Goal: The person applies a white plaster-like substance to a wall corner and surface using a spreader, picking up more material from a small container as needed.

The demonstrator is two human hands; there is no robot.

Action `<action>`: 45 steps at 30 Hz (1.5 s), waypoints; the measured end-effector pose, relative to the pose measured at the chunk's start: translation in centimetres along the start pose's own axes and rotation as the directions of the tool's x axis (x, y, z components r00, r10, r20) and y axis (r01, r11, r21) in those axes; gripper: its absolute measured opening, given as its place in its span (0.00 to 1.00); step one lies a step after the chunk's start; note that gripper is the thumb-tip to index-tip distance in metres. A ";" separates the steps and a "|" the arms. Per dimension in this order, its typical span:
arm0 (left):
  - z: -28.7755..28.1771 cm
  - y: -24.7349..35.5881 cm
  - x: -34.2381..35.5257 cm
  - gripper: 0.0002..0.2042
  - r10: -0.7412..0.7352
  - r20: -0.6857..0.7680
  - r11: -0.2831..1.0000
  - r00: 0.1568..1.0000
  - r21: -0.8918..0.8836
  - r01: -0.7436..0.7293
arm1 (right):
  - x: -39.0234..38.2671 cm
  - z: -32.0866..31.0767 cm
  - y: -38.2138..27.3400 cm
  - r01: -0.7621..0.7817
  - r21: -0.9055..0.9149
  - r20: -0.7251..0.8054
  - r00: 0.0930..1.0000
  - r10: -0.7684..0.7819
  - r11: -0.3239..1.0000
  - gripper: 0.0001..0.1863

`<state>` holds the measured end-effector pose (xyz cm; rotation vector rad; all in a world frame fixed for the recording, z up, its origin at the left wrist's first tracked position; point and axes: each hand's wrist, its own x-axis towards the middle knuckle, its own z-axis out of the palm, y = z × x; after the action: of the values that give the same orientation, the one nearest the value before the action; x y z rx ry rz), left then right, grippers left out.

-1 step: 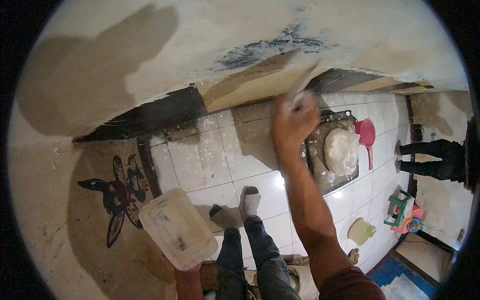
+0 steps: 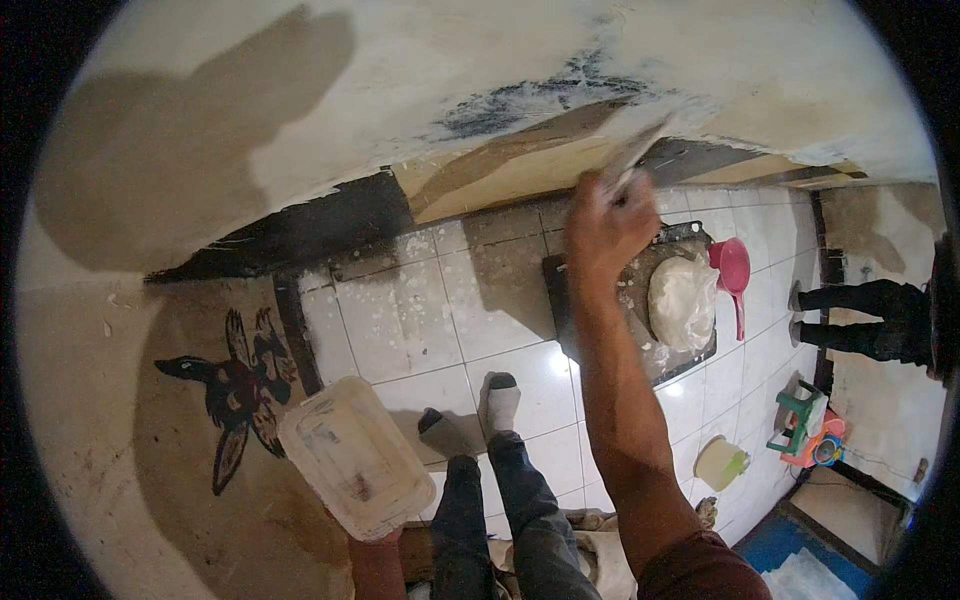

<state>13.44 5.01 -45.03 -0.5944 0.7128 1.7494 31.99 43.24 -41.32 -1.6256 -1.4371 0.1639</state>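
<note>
My right hand (image 2: 612, 225) is raised close to the wall (image 2: 400, 60), its fingers closed round a putty knife (image 2: 640, 148). The knife's flat, pale blade is smeared by motion and points up to the right. Just beyond it lies a dark patch (image 2: 520, 108), partly covered with whitish paste. Low on the left, my left hand (image 2: 376, 552) holds a whitish rectangular plastic tub (image 2: 330, 440) by its near end. Most of its fingers are hidden beneath the tub. Pale residue coats the tub's inside.
A bag of white paste (image 2: 680, 300) sits on a dark board (image 2: 640, 360), beside a pink dipper (image 2: 733, 265). White splashes dot the floor tiles. Further right are a pale green container (image 2: 718, 463), a green stool (image 2: 797, 410) and another person's legs (image 2: 850, 312).
My right hand and the putty knife have shifted a little to the right along the wall. My left hand and the tub have stayed in place.
</note>
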 end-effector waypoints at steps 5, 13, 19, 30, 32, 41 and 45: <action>0.0 -0.1 0.0 0.33 -0.018 0.001 1.000 1.000 0.013 0.018 | -0.4 5.0 -1.7 0.208 0.248 0.053 0.972 -0.228 0.946 0.09; 0.2 -0.1 -0.4 0.33 -0.007 -0.001 0.999 1.000 0.037 0.007 | -11.2 4.1 -6.2 0.104 0.588 0.348 0.863 -0.367 0.802 0.09; 1.0 0.3 -0.9 0.33 0.008 0.018 0.999 1.000 0.042 -0.009 | -4.4 -0.1 -2.8 -0.695 0.717 0.633 0.611 0.476 -0.060 0.06; 4.4 1.2 -1.8 0.33 0.049 0.144 0.987 0.988 0.144 -0.070 | 3.0 1.7 -7.6 -0.605 0.669 0.732 0.437 0.523 -0.431 0.04; 4.9 1.3 -1.9 0.33 0.061 0.124 0.991 0.990 0.111 -0.074 | 4.9 -1.9 -11.0 -0.595 0.717 0.695 0.569 0.439 -0.363 0.04; 5.8 0.0 -1.2 0.33 0.048 0.096 0.998 0.994 0.029 -0.051 | -0.9 -0.9 -3.0 -0.655 0.706 0.683 0.531 0.502 -0.268 0.04; 6.2 0.2 -1.8 0.34 0.055 0.091 0.998 0.994 0.030 -0.058 | 2.5 2.8 -5.4 -0.658 0.735 0.640 0.592 0.490 -0.164 0.07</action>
<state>13.45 8.20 -39.45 -0.4738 0.6992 1.8020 27.14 46.25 -38.06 -0.9014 -0.1617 1.4998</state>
